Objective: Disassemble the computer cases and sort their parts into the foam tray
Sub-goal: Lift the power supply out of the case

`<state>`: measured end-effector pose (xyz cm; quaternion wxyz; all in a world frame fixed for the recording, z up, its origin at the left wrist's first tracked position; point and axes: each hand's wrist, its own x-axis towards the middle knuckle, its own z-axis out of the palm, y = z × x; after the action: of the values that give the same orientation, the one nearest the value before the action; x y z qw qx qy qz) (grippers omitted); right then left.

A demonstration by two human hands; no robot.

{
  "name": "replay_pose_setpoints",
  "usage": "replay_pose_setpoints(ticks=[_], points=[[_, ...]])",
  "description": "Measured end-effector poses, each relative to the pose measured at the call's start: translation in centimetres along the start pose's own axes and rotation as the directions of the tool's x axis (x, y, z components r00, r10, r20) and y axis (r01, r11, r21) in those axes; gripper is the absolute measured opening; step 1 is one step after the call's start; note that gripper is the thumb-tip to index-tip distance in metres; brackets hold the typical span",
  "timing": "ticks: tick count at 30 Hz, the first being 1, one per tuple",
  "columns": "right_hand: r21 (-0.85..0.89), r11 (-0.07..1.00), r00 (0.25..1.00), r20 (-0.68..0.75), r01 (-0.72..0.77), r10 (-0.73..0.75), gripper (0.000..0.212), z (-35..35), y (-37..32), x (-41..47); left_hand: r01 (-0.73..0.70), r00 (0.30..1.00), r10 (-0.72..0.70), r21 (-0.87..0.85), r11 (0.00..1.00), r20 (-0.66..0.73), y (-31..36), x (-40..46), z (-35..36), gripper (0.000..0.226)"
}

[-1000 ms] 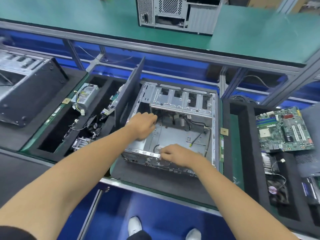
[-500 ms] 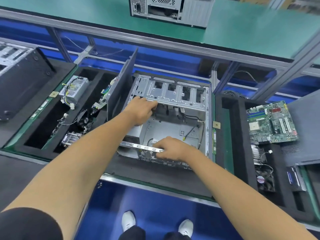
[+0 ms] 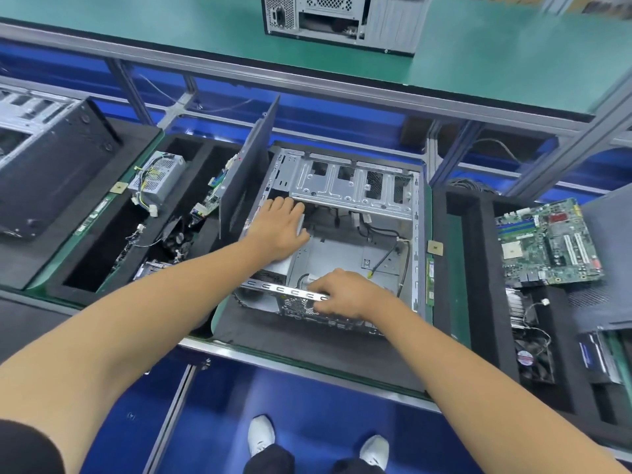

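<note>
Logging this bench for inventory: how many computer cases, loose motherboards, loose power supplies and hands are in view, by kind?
Computer cases: 3 (open case being worked on, black case far left, case on the upper shelf)
Loose motherboards: 1
Loose power supplies: 1
Hands: 2 (left hand, right hand)
Total: 7

Both bare forearms reach forward and inward from the bottom corners of the view, the left one coming out of a short black sleeve. The left hand lies palm down with its fingers stretched out straight and close together, pointing away from the body, the thumb spread to the right. The right hand sits nearer the body and lower, knuckles up, its fingers curled downward and bent toward the left, the wrist angled inward; two white shoes show below, between the arms.
</note>
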<state>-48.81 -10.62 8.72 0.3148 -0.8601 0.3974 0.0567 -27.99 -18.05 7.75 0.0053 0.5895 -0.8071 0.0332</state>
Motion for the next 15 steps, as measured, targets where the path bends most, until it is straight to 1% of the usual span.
replay_pose_setpoints(ticks=[2, 4, 6, 7, 9, 10, 12, 15], points=[[0.003, 1.000, 1.000, -0.009, 0.004, -0.004, 0.014, -0.1, -0.2, -0.1, 0.041, 0.999, -0.042, -0.022, 0.999, -0.011, 0.1, -0.5, -0.2, 0.056], [-0.001, 1.000, 1.000, -0.022, 0.012, -0.012, 0.019, -0.2, -0.3, -0.2, 0.083, 0.996, -0.084, -0.006, 0.996, -0.028, 0.1, -0.8, -0.2, 0.059], [-0.014, 1.000, 1.000, -0.018, 0.017, -0.018, 0.017, -0.1, -0.3, -0.2, 0.106, 0.994, -0.106, 0.013, 0.994, -0.031, 0.6, -1.0, -0.3, 0.054], [-0.015, 1.000, 1.000, -0.020, 0.015, -0.016, 0.013, -0.2, -0.3, -0.2, 0.102, 0.994, -0.101, 0.011, 0.995, -0.039, 0.9, -0.9, -0.4, 0.052], [-0.014, 1.000, 1.000, -0.023, 0.013, -0.014, 0.011, -0.1, -0.4, -0.1, 0.049, 0.998, -0.049, 0.022, 0.999, -0.038, 1.9, -0.5, -0.7, 0.050], [-0.012, 1.000, 1.000, -0.024, 0.019, -0.019, 0.011, -0.2, -0.4, -0.2, 0.019, 1.000, -0.018, 0.037, 0.999, -0.024, 2.5, -0.2, -0.8, 0.050], [-0.014, 1.000, 1.000, -0.019, 0.013, -0.013, 0.004, -0.2, -0.3, -0.2, -0.004, 1.000, 0.004, 0.089, 0.996, 0.002, 3.9, 0.3, -0.8, 0.047], [-0.028, 1.000, 1.000, -0.023, 0.003, -0.003, 0.025, -0.1, -0.1, -0.2, 0.030, 0.999, -0.032, 0.157, 0.987, 0.006, 4.9, 0.2, -0.8, 0.047]])
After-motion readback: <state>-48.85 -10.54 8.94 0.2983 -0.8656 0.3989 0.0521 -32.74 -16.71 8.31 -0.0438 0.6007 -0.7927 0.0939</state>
